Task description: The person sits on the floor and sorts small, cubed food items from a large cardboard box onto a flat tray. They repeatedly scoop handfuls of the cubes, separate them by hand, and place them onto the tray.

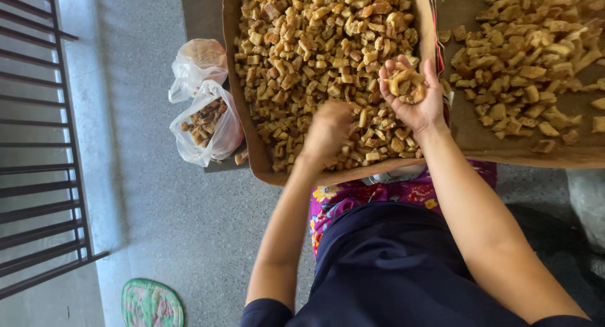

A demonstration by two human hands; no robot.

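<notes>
In the middle of the frame, the right hand [409, 93] is turned palm up and cupped around a small heap of golden-brown fried pieces [405, 82], held just above the near tray [242, 112]. The left hand [329, 130] is pressed down into the pile on that tray, fingers curled; it looks blurred, so I cannot tell whether it grips anything. That tray is heaped nearly full, and a second tray [504, 150] at the upper right carries a thinner spread. At the left, two clear plastic bags [205, 122] sit on the floor [157, 226], only partly filled, so most pieces lie unsorted.
</notes>
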